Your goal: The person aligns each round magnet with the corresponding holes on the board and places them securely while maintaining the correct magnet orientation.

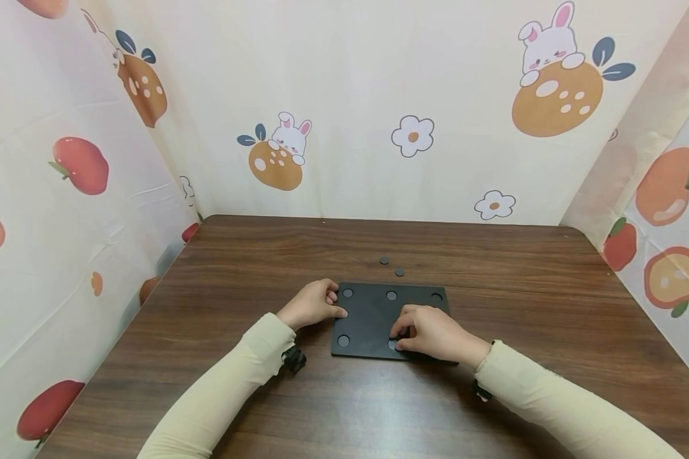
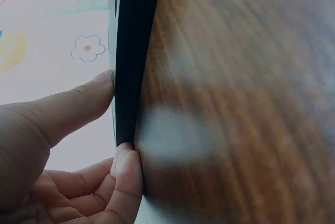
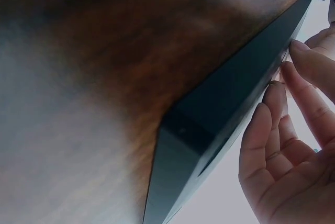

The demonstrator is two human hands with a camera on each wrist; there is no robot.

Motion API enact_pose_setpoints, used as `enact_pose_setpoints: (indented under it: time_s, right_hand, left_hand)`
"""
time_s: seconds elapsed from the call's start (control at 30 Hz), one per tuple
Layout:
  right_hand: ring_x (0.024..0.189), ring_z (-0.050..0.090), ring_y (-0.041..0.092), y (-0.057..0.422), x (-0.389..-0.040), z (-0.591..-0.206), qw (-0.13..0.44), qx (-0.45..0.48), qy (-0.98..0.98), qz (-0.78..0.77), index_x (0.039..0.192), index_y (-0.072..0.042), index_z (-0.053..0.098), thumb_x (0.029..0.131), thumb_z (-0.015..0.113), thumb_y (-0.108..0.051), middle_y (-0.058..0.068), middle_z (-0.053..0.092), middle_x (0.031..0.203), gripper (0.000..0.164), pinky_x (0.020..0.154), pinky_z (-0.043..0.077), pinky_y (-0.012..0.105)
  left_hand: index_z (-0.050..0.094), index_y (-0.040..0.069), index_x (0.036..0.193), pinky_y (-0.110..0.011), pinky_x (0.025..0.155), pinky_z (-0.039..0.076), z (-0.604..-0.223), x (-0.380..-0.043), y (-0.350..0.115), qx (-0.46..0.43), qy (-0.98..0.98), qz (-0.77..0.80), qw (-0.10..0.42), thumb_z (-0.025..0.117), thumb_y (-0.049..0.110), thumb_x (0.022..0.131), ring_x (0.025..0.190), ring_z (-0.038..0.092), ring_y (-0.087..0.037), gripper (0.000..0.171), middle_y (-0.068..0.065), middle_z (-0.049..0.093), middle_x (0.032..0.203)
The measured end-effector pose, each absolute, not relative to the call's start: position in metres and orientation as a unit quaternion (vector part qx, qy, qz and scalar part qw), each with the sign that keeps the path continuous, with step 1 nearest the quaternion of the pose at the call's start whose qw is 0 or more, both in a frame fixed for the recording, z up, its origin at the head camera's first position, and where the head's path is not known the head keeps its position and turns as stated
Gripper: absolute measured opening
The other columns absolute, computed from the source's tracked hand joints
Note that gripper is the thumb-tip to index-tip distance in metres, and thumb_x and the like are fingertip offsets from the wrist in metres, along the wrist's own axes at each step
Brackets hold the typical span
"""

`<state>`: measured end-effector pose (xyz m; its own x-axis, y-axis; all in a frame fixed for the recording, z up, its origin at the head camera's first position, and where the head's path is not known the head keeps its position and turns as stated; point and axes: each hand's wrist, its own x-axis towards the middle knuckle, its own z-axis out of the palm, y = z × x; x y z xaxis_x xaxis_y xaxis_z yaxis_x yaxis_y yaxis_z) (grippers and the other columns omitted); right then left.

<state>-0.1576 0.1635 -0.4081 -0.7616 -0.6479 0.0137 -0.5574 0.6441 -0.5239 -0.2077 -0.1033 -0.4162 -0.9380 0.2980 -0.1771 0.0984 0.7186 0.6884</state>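
A flat black board (image 1: 367, 322) lies on the table with round recesses along its far and near sides. Grey discs fill several of them, such as the far left disc (image 1: 348, 293) and the near left disc (image 1: 343, 341). My left hand (image 1: 316, 303) grips the board's left edge, thumb on top and curled fingers against the side. At the near middle recess, my right hand (image 1: 433, 331) has its thumb and fingertips on a grey disc (image 1: 392, 344), partly covered by them. The far right recess (image 1: 437, 297) looks dark inside. My right hand hides the near right corner.
Two loose dark discs, one (image 1: 384, 261) farther back and another (image 1: 399, 272) closer, lie on the table beyond the board. The brown wooden table (image 1: 252, 255) ends at a printed curtain (image 1: 344, 76) at the back, with more curtain on both sides.
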Motion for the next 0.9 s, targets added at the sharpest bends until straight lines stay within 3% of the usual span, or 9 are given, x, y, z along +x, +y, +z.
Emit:
enact_pose_setpoints:
  time_s: [0.9]
  right_hand:
    - [0.069,0.053,0.003,0.168,-0.174,-0.395,0.075,-0.287,0.904,-0.309,0.099,-0.017,0.064,0.082,0.069,-0.028,-0.012,0.058,0.08,0.021,0.059,0.046,0.022]
  left_hand:
    - [0.051,0.001,0.124,-0.03,0.077,0.044,-0.416,-0.207,-0.104,0.109,0.914,0.363,0.145,0.078,0.023,0.073,0.084,0.052,-0.013,0.062,-0.002,0.056,0.096]
